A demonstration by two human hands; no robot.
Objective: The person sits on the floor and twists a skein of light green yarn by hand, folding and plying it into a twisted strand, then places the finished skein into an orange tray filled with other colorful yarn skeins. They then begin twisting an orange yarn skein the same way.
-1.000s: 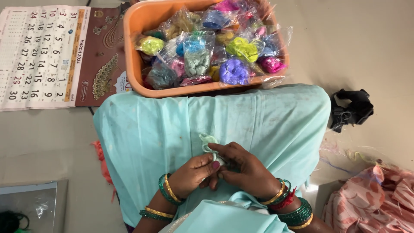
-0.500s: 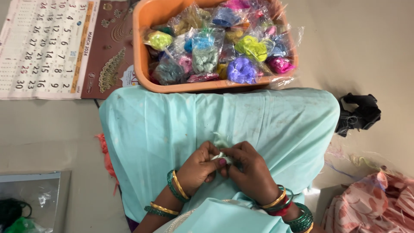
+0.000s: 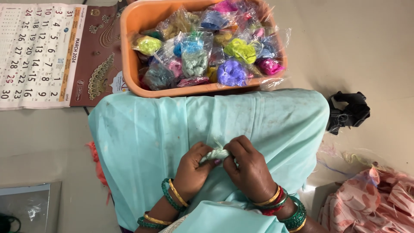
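Over the lap, draped in pale mint cloth, I note left hand and right hand both closed on a small pale-green twisted thread bundle, pinched between fingertips, probably to keep it taut. Orange plastic tub of bagged coloured threads sits just ahead, within reach.

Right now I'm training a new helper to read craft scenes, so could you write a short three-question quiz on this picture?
1. True or false: both hands, left hand and right hand, pinch the pale green thread bundle.
2. What holds the bagged coloured threads? A) orange tub B) metal tray C) black bag
3. Which paper item lies on the floor left of the tub?

Key: 1 true. 2 A. 3 the calendar.
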